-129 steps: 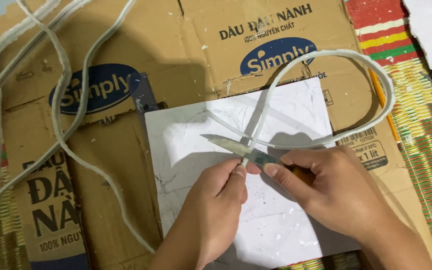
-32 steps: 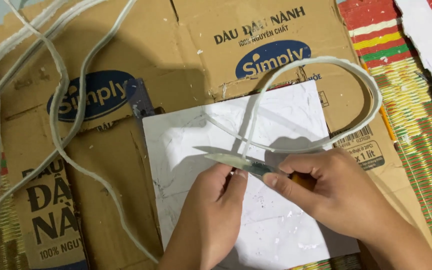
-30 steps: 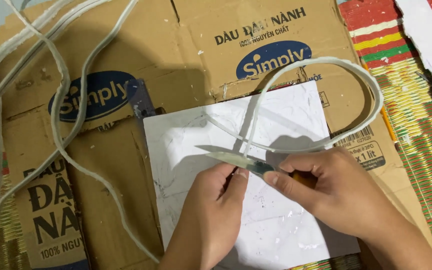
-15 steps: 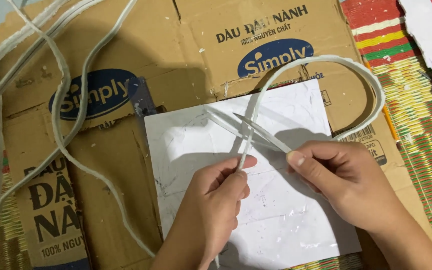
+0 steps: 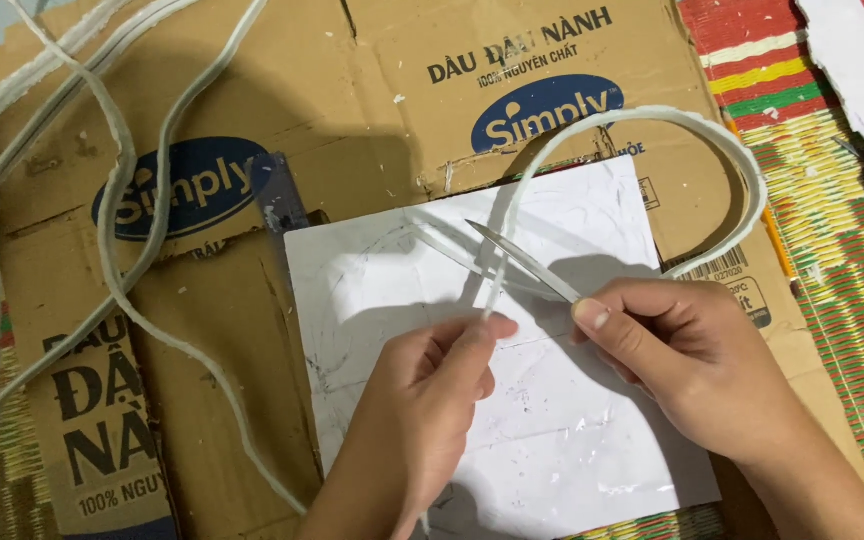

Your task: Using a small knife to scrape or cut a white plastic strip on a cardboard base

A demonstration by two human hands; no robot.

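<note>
White strip (image 5: 652, 125): flat, frayed, looping over the white sheet (image 5: 552, 440) on flattened cardboard (image 5: 372, 120). Left hand (image 5: 432, 400) pinches strip end above sheet centre. Right hand (image 5: 682, 360) grips thin metal blade (image 5: 522, 262), tip touching the strip.

A white sheet (image 5: 552, 420) lies on brown cardboard (image 5: 352, 110) with blue ovals, beside a red-green-yellow striped mat (image 5: 832, 230).
</note>
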